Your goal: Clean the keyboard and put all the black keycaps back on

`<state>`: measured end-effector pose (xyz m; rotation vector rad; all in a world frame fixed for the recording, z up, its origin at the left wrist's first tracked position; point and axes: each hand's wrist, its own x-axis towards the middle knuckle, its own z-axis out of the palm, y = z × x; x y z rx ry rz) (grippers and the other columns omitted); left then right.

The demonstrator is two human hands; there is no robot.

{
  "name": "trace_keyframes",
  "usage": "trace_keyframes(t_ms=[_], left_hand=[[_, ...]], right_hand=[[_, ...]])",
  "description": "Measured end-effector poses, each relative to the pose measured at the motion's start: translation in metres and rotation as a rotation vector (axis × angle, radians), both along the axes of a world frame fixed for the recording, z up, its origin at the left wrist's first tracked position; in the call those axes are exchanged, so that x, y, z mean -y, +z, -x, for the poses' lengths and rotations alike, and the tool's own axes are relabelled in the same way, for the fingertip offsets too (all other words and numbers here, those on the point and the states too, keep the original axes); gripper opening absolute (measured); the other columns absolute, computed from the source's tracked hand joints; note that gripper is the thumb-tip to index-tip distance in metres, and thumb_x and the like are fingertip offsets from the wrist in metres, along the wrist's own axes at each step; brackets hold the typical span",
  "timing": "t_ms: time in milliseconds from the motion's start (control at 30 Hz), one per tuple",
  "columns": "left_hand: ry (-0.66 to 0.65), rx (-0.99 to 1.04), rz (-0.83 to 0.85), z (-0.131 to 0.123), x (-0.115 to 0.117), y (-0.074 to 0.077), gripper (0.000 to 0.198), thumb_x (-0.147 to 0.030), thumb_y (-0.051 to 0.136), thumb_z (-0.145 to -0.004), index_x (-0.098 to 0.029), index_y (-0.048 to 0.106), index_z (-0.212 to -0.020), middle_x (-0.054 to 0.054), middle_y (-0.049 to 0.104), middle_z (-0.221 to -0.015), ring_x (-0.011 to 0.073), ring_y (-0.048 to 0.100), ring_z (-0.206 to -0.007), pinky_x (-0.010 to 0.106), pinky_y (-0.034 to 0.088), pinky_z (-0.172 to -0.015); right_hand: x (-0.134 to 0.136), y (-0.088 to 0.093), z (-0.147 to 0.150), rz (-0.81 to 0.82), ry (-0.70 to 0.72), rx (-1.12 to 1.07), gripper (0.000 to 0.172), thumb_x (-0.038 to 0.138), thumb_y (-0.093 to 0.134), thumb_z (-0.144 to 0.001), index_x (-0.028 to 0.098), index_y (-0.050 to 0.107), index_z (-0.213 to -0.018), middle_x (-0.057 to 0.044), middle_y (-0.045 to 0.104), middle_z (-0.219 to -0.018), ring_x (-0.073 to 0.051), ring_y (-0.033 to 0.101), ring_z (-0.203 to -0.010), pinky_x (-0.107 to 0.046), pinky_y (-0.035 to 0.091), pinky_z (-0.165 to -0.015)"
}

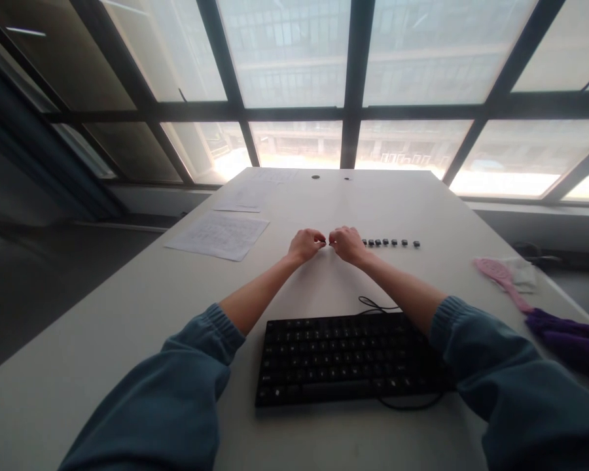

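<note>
Beyond the black keyboard, my two hands meet over the white table with their fingertips almost touching. My left hand is closed in a pinch, with a small dark piece, apparently a keycap, at its fingertips. My right hand also pinches, and a dark speck shows at its fingertips. From beside my right hand a row of several small black keycaps runs to the right, spaced a little apart. The left end of that row is partly hidden behind my right hand. My right forearm covers the keyboard's upper right corner.
Sheets of paper lie on the table's left side. To the right are a pink hairbrush, a white cloth and a purple cloth. A black cable loops behind the keyboard. Windows stand past the far edge.
</note>
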<state>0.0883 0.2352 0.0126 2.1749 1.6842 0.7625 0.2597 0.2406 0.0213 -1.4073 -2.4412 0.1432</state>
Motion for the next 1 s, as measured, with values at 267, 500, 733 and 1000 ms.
trace_keyframes(t_ms=[267, 500, 733, 1000], left_hand=[[-0.072, 0.246, 0.052, 0.026, 0.116, 0.03, 0.016, -0.032, 0.075, -0.08, -0.021, 0.083, -0.09, 0.004, 0.08, -0.085, 0.0209, 0.073, -0.082, 0.031, 0.055, -0.079], [-0.119, 0.329, 0.133, 0.015, 0.202, 0.027, 0.014, -0.028, 0.073, -0.08, -0.024, 0.082, -0.089, 0.002, 0.08, -0.091, 0.0218, 0.074, -0.09, 0.032, 0.055, -0.088], [-0.081, 0.309, 0.161, 0.013, 0.215, 0.022, 0.016, -0.027, 0.07, -0.08, -0.023, 0.082, -0.09, 0.002, 0.08, -0.09, 0.0217, 0.074, -0.089, 0.033, 0.054, -0.089], [-0.099, 0.313, 0.172, 0.014, 0.216, 0.014, 0.016, -0.028, 0.072, -0.08, -0.023, 0.082, -0.091, 0.003, 0.08, -0.091, 0.0224, 0.074, -0.088, 0.032, 0.057, -0.084]], right_hand=[[0.082, 0.015, -0.017, 0.126, 0.138, -0.331, 0.009, 0.014, 0.068, -0.084, 0.017, 0.076, -0.087, -0.005, 0.076, -0.087, -0.017, 0.068, -0.081, -0.027, 0.048, -0.077], [0.159, 0.014, -0.032, 0.253, 0.238, -0.463, 0.009, 0.016, 0.068, -0.081, 0.019, 0.076, -0.081, -0.003, 0.076, -0.081, -0.017, 0.067, -0.078, -0.028, 0.048, -0.076], [0.174, 0.005, -0.032, 0.316, 0.254, -0.474, 0.017, 0.009, 0.062, -0.078, 0.018, 0.077, -0.08, -0.002, 0.075, -0.078, -0.017, 0.066, -0.077, -0.028, 0.049, -0.075], [0.176, 0.004, -0.033, 0.379, 0.267, -0.464, 0.017, 0.009, 0.062, -0.079, 0.018, 0.076, -0.081, -0.002, 0.074, -0.077, -0.017, 0.066, -0.074, -0.027, 0.049, -0.072]])
